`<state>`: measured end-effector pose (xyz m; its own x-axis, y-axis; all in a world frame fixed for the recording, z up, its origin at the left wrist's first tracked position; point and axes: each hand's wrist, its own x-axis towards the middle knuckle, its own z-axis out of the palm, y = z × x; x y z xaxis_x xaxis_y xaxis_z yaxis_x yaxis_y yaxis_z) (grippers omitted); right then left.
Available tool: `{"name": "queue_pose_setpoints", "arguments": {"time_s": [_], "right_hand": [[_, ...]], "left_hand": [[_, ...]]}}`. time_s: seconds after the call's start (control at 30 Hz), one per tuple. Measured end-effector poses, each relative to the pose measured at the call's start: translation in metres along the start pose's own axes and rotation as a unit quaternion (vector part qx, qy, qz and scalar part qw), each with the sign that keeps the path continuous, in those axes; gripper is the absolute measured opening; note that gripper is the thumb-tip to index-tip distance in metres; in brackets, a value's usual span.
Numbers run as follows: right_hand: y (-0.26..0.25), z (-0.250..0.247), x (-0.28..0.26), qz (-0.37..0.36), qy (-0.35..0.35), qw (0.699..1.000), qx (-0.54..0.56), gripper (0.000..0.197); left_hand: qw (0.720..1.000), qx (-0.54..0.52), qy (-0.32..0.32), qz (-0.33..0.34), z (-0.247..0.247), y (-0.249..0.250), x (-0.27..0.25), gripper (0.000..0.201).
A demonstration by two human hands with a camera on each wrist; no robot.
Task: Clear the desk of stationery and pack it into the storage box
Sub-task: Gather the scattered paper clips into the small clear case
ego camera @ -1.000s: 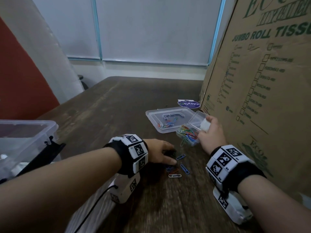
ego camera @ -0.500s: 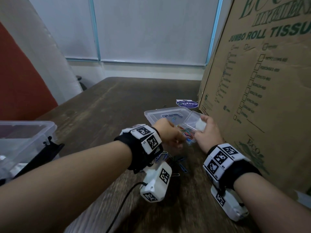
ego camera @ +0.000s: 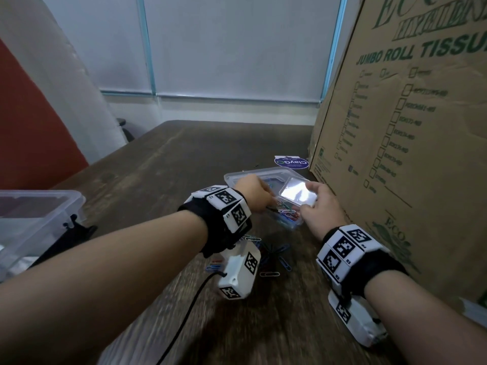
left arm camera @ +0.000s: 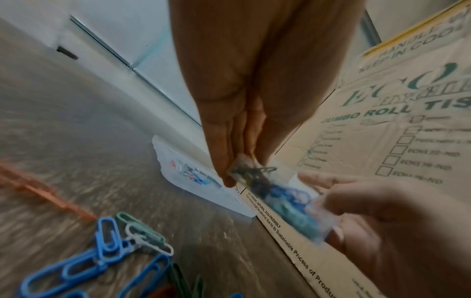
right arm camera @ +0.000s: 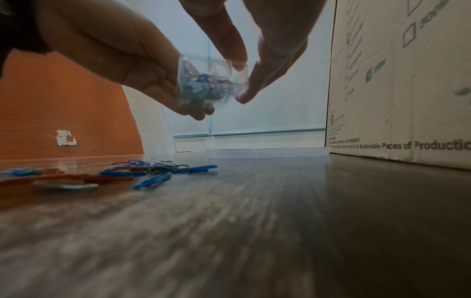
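Note:
My right hand (ego camera: 312,204) holds a small clear clip box (ego camera: 288,217) a little above the desk, its hinged lid (ego camera: 296,193) standing up. The box is full of coloured paper clips. At the box's mouth my left hand (ego camera: 268,204) pinches a few paper clips (left arm camera: 254,171) between thumb and fingertips. From the right wrist view the box (right arm camera: 214,82) hangs between both hands. Several loose paper clips (ego camera: 274,255) lie on the dark wooden desk below my left wrist. The clear storage box (ego camera: 39,217) stands at the desk's left edge.
A flat clear plastic tray (ego camera: 237,177) with a few clips lies just behind the hands. A tall cardboard carton (ego camera: 408,154) walls off the right side. A round blue sticker (ego camera: 291,162) lies by its corner. Black clips lean on the storage box.
My left hand has risen from the loose clips on the desk to the clip box, carrying a few clips. My right hand has tipped the box slightly toward it.

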<state>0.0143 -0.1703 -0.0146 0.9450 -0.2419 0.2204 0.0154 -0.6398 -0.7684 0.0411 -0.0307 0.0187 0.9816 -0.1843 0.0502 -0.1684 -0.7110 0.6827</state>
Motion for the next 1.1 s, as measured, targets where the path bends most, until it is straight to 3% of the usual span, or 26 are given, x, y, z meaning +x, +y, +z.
{"name": "queue_pose_setpoints", "arguments": {"time_s": [0.1,0.27,0.4,0.5,0.57,0.63,0.8,0.9,0.97,1.03,1.1], "right_hand": [[0.0,0.001,0.0,-0.009,-0.009,1.0,-0.002,0.055],[-0.001,0.0,-0.001,-0.004,-0.013,1.0,0.007,0.053],[0.002,0.001,0.002,-0.001,-0.007,1.0,0.013,0.055],[0.004,0.003,0.004,-0.011,-0.004,1.0,0.012,0.055],[0.005,0.003,0.004,-0.012,0.0,1.0,0.007,0.056],[0.004,0.003,0.004,-0.013,0.008,1.0,0.004,0.055],[0.002,0.001,0.002,-0.006,0.012,1.0,0.007,0.056],[0.002,0.001,0.003,-0.005,0.018,1.0,0.004,0.056],[0.002,0.002,0.004,-0.004,0.024,1.0,0.002,0.056],[0.002,0.001,0.004,-0.004,0.034,0.999,0.001,0.056],[0.002,0.0,0.004,-0.004,0.039,0.999,0.001,0.056]], "left_hand": [[0.999,0.007,0.05,0.015,-0.006,0.003,0.001,0.015],[0.994,0.048,-0.011,0.096,-0.014,0.017,-0.008,0.027],[0.986,0.136,0.036,0.093,-0.034,0.002,-0.018,0.023],[0.941,0.33,-0.069,0.018,-0.039,-0.032,-0.028,0.027],[0.913,0.388,-0.128,-0.021,-0.036,-0.056,-0.032,0.03],[0.916,0.378,-0.134,-0.009,-0.028,-0.068,-0.032,0.03],[0.944,0.282,-0.132,0.11,-0.002,-0.057,-0.042,0.027],[0.953,0.264,-0.109,0.096,-0.019,-0.052,-0.034,0.028],[0.948,0.256,-0.183,0.045,-0.039,-0.053,-0.029,0.025],[0.922,0.246,-0.299,-0.006,-0.046,-0.057,-0.029,0.023],[0.914,0.244,-0.325,-0.007,-0.039,-0.063,-0.032,0.02]]}}
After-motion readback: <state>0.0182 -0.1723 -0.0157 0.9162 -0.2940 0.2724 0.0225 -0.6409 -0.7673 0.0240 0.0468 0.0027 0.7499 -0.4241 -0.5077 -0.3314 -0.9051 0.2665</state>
